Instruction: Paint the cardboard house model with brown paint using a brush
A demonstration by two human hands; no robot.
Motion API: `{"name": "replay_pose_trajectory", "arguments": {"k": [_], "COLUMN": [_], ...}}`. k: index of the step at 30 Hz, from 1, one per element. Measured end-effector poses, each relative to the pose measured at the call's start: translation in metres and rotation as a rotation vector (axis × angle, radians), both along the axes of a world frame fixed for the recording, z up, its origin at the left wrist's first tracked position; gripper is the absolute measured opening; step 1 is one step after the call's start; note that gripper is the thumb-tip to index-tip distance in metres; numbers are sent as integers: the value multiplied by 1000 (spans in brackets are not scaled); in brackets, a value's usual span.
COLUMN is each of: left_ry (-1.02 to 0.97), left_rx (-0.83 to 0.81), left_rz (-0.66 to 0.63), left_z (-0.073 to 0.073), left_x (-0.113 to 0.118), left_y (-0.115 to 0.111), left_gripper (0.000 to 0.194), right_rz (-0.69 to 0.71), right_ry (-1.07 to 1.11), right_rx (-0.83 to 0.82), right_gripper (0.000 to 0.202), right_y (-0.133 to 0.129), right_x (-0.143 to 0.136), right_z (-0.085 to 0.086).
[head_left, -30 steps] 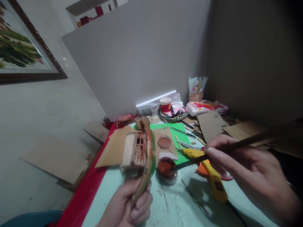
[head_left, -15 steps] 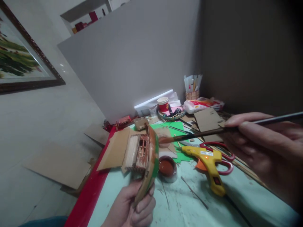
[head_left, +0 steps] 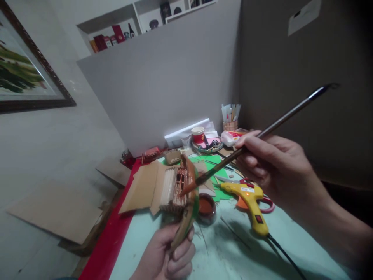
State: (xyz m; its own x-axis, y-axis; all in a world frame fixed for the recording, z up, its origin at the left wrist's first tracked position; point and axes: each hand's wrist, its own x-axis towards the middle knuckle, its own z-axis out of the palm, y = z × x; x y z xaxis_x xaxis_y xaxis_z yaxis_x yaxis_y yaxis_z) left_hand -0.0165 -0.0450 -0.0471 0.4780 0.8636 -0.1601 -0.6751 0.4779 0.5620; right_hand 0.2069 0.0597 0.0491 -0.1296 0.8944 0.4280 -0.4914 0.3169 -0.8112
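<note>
Bristles of the brush (head_left: 220, 166) have swung left since half a second ago: they were just beside the curved hull, and now they reach over its rim to the brown-streaked slatted wall of the small boat model (head_left: 192, 208). Whether they press on the slats is too blurred to tell. More of the dark handle shows now, slanting up to the right.

The right hand (head_left: 279, 159) pinches that handle between thumb and fingers, well back from the tip. The left hand (head_left: 167, 251) is closed around the model's narrow near end — it holds the boat up in front of the bench (head_left: 230, 252), ribbed pale roof to the left, green stripe on the right.

Just right of the hull stands a round pot (head_left: 206, 206) of reddish-brown paint. Further right, a yellow glue gun (head_left: 250, 197) lies on its side, its small light glowing orange, with red-handled scissors (head_left: 269, 206) partly under it. Behind the model — cardboard (head_left: 140, 188) to the left, a green sheet (head_left: 225, 193) to the right.
</note>
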Motion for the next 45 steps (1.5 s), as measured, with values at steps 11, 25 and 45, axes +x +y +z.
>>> {"name": "replay_pose_trajectory", "arguments": {"k": [11, 25, 45], "left_ry": [19, 63, 47], "left_rx": [-34, -97, -142], "left_rz": [-19, 7, 8], "left_z": [-2, -3, -1], "left_x": [8, 14, 13], "left_y": [0, -4, -4], "left_gripper": [23, 22, 23], "right_rz": [113, 89, 20], "right_ry": [15, -19, 38], "right_rx": [-78, -12, 30], "right_gripper": [23, 17, 13], "right_y": [2, 2, 3], "right_x": [-5, -2, 4], "right_z": [-24, -29, -21]}}
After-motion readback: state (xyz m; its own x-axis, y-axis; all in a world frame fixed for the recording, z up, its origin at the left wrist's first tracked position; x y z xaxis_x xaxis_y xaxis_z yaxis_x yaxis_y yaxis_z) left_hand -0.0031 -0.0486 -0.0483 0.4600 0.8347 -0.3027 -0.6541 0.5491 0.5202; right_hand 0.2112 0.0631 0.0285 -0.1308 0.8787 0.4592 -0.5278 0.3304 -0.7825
